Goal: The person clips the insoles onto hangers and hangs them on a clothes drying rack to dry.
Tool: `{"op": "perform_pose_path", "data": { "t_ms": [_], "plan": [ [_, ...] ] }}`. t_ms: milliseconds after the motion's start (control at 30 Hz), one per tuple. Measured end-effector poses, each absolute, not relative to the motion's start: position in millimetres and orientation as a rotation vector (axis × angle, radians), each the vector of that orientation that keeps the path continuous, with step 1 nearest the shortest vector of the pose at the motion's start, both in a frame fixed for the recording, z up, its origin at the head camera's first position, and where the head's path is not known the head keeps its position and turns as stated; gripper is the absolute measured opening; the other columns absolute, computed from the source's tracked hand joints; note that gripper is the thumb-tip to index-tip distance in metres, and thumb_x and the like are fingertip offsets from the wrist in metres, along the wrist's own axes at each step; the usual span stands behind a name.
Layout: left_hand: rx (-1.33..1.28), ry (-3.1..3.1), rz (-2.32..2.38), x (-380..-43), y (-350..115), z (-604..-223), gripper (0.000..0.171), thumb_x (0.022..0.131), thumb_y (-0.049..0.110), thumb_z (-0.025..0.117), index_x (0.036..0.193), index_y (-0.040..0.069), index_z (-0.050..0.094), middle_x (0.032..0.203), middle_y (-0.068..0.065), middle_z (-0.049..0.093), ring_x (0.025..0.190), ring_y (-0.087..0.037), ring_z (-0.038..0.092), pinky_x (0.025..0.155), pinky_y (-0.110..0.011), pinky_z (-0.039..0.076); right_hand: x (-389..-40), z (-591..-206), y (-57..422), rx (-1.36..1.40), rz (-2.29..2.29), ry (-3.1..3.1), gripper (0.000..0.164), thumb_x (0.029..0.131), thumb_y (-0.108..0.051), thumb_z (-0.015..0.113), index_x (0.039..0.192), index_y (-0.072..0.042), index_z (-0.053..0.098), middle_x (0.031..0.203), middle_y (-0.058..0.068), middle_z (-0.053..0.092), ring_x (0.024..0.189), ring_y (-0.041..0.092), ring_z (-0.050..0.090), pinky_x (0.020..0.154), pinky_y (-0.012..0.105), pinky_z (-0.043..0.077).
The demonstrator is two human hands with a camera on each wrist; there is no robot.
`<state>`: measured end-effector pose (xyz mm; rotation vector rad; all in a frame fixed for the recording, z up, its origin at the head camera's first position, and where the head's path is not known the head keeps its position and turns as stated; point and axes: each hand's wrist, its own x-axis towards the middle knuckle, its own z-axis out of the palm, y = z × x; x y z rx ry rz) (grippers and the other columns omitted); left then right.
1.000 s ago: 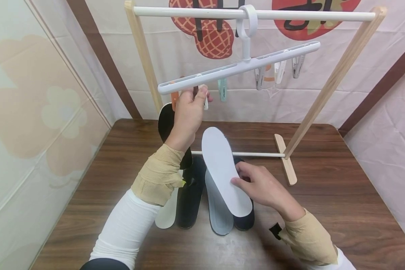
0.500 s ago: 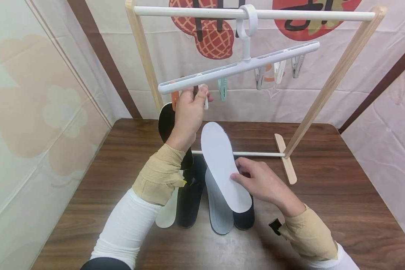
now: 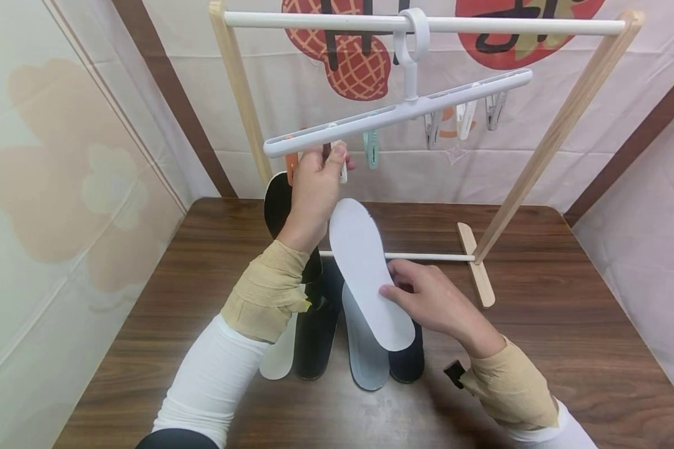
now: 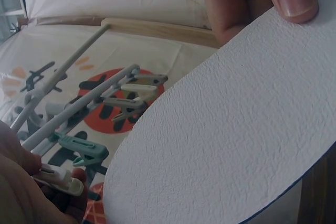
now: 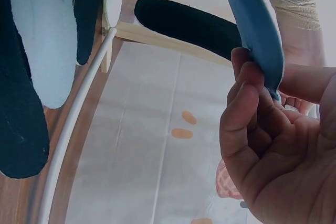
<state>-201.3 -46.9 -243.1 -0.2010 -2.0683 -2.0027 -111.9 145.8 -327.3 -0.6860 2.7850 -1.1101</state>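
Up by the worktop's far edge, left grip pinches a white clip, right grip clamps an insole by one side, so it could twist loose.

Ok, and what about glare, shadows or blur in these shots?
Head view: pale glare at the front of the wood-grain tabletop, a soft shadow beside the right forearm; left wrist view: dim and cool, grain of the white insole clear, the teal clothespin softer; right wrist view: bluish cast, the right hand shaded, the upper right corner washed out.
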Motion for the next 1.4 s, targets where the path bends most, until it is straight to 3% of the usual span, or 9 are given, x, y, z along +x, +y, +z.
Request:
{"op": "perform_pose_path", "data": {
  "t_ms": [233, 867, 1400],
  "plan": [
    [-0.223, -2.073, -1.976, -198.8, -47.9, -240.4, 0.028, 0.106, 0.022, 0.052, 0.127, 0.003, 0.057, 0.1, -0.007, 0.058, 0.103, -0.021, 0.065, 0.095, -0.032, 0.045, -110.8, -317.1, 141.5, -0.7, -1.118, 2.777, 0.012, 0.095, -0.017, 0.07, 0.107, -0.013, 0.066, 0.09, -0.004, 0.073, 0.077, 0.01, 0.061, 0.067, 0.03, 0.05],
    [-0.184, -2.093, -2.022, -191.8, -50.5, -231.0, 0.029, 0.106, 0.023, 0.054, 0.127, 0.004, 0.057, 0.101, -0.008, 0.06, 0.102, -0.021, 0.065, 0.099, -0.033, 0.046, -104.3, -298.1, 135.3, -0.646, -1.126, 2.763, 0.017, 0.095, -0.016, 0.07, 0.111, -0.009, 0.066, 0.096, 0.003, 0.074, 0.077, 0.013, 0.062, 0.067, 0.031, 0.052],
    [-0.174, -2.106, -2.031, -189.2, -51.8, -227.2, 0.03, 0.105, 0.024, 0.054, 0.127, 0.004, 0.057, 0.102, -0.008, 0.06, 0.103, -0.021, 0.065, 0.099, -0.032, 0.046, -102.0, -289.8, 132.5, -0.616, -1.161, 2.741, 0.012, 0.095, -0.014, 0.07, 0.105, -0.01, 0.065, 0.088, 0.001, 0.071, 0.073, 0.015, 0.058, 0.063, 0.031, 0.05]
  ]
}}
